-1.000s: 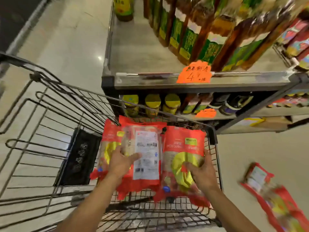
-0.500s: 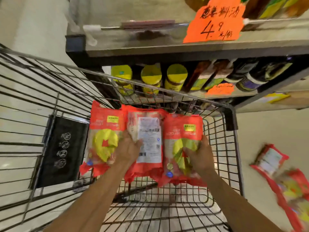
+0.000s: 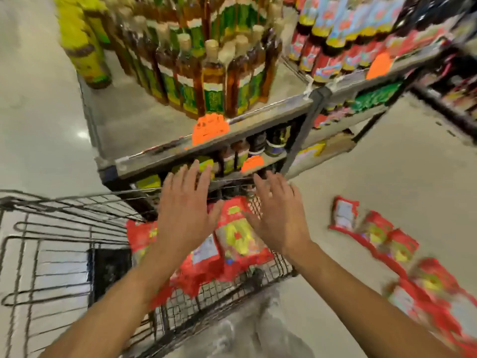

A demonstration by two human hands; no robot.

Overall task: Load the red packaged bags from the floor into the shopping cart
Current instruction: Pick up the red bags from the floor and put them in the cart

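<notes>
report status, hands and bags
Left grip, right grip open, over cart. Cart bags loaded; floor bags waiting, right side. Nothing blocking.

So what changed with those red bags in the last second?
Both hands let go: the left hand and right hand, which gripped the red bags a second ago, have lifted and are open above them. The bags now lie in the shopping cart. Unchanged: the other bags on the floor to the right, and the cart beside the shelf.
</notes>
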